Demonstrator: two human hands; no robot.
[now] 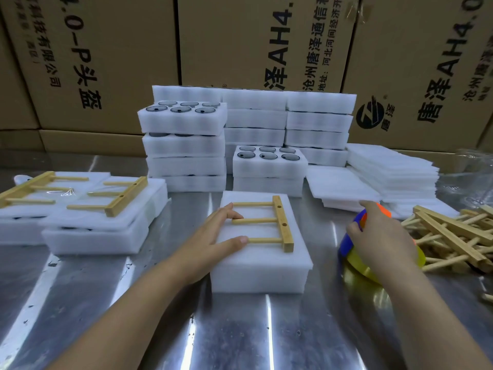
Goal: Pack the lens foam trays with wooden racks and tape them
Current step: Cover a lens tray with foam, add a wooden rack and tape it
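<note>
A white foam tray stack (260, 265) sits on the metal table in front of me, covered by a foam sheet. A wooden rack (269, 222) with three dowels lies flat on top of it. My left hand (217, 236) rests on the stack's left side, straight fingers touching the dowel ends. My right hand (381, 236) grips a tape dispenser (349, 249) with a blue and orange frame and a yellowish tape roll, just right of the stack.
Two packed stacks with racks (101, 209) lie at the left. Piles of lens-filled foam trays (184, 145) and foam sheets (392, 172) stand behind. Loose wooden racks (450, 233) are heaped at the right. Cardboard boxes (106, 62) wall off the back.
</note>
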